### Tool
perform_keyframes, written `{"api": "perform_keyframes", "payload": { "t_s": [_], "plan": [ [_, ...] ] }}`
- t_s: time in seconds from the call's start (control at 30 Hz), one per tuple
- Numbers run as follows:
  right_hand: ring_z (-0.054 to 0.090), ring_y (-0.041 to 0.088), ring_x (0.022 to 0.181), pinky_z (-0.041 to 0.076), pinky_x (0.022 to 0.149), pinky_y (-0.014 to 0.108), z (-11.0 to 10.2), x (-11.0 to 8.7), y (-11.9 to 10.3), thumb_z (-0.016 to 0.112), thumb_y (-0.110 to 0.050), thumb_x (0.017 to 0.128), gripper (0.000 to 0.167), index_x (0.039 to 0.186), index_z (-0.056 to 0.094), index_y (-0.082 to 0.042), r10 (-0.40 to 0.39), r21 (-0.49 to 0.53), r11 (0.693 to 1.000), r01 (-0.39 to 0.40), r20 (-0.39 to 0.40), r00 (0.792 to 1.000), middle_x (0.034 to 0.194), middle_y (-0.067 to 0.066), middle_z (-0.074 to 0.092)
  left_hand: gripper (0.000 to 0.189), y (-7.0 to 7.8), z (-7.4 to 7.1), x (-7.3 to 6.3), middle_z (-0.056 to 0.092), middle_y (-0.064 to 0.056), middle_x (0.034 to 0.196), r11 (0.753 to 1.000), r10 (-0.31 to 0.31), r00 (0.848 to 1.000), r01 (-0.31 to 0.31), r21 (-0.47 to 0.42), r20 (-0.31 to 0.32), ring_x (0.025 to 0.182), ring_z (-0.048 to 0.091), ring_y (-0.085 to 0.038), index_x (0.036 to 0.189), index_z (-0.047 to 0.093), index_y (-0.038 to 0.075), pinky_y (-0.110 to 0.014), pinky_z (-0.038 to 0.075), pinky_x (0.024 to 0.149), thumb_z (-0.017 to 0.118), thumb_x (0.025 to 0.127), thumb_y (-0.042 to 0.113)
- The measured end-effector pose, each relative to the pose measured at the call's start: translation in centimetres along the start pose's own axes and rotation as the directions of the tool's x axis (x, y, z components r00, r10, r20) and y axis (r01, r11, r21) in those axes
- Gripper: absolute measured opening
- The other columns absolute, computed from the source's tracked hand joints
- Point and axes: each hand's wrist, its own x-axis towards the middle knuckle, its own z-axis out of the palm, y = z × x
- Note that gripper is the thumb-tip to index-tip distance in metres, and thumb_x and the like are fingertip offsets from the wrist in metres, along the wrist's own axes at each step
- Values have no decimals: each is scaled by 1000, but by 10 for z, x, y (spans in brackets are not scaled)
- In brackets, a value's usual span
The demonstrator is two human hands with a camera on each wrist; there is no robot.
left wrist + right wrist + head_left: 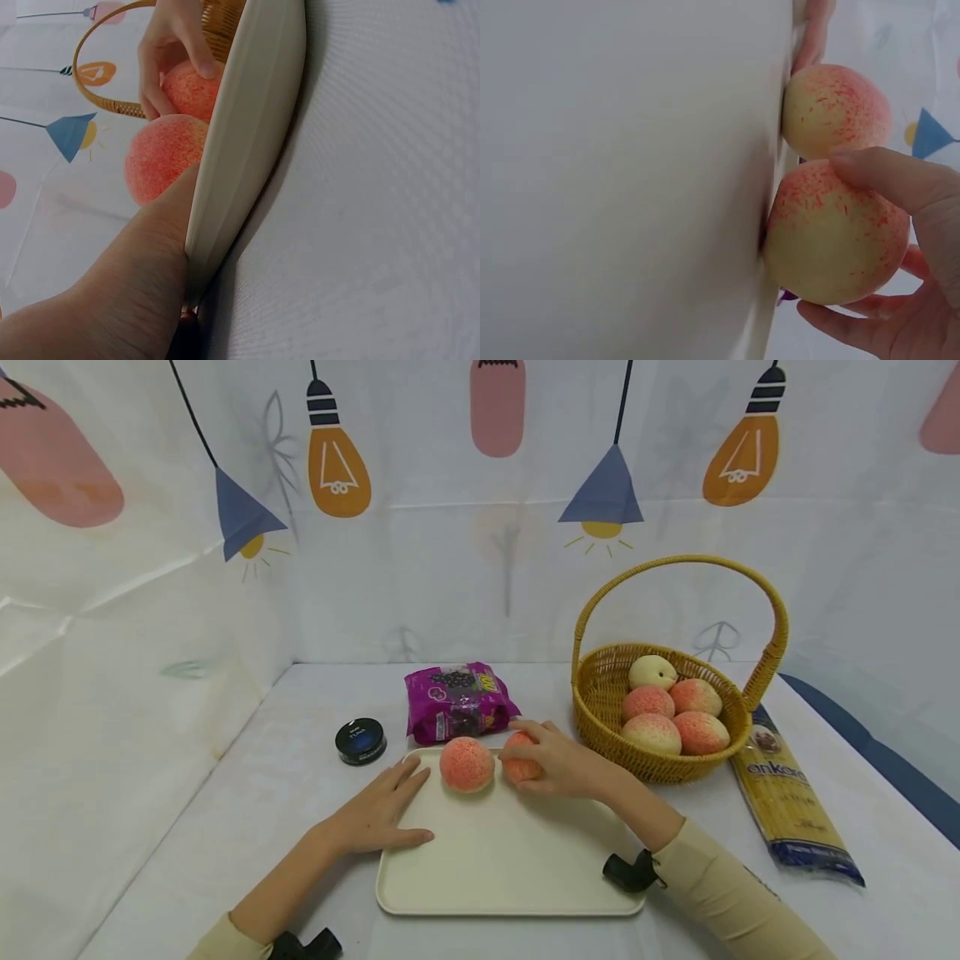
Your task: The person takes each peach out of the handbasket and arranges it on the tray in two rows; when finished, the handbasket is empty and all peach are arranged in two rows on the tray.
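Note:
Two pink-red speckled peaches rest at the far side of a cream tray (510, 868). My right hand (562, 762) grips the right peach (832, 240), its thumb on one side and its fingers curled round the other. Just left of it sits the second peach (467, 765), which no hand holds. My left hand (375, 814) lies over the tray's left edge with its fingers spread straight, close to that second peach. In the left wrist view, the left hand (127, 277) is against the tray's rim, its fingertips partly hidden.
A wicker basket (592, 714) with a tall handle holds several peaches at the back right. Beside it lies a yellow pasta packet (795, 793). Behind the tray is a purple snack bag (459, 702), and a round black tin (361, 741) stands to its left.

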Motion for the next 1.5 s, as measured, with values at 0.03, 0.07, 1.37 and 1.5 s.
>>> {"api": "perform_keyframes", "payload": {
  "t_s": [0.03,0.07,1.37,1.5],
  "plan": [
    [45,37,111,42,87,45,0,0,0,73,-24,78,41,116,61,-17,1,9,1000,-1,2,1000,134,21,40,93,0,0,0,19,-20,148,1000,-3,1000,3,2,2,134,21,-35,142,31,2,-50,22,105,56,77,64],
    [44,38,113,41,89,47,0,-1,0,73,-24,78,42,117,61,-17,6,19,1000,-6,4,1000,134,22,39,93,-1,0,0,19,-20,148,1000,-7,1000,7,3,5,134,20,-35,142,31,2,-49,22,105,56,77,64],
    [44,38,117,42,90,49,-24,-11,1,61,-26,89,46,131,49,-14,129,1,992,-130,-62,990,135,23,38,94,1,0,1,16,-17,150,1000,-27,999,27,-3,30,134,20,-35,143,29,5,-49,22,106,54,77,66],
    [42,40,118,42,90,50,-30,-17,8,61,-22,89,41,128,53,-12,166,-24,985,-170,-107,980,133,23,41,93,1,-1,1,17,-20,149,1000,-20,999,20,-2,24,133,20,-37,142,30,3,-50,22,105,54,77,65]
  ]
}}
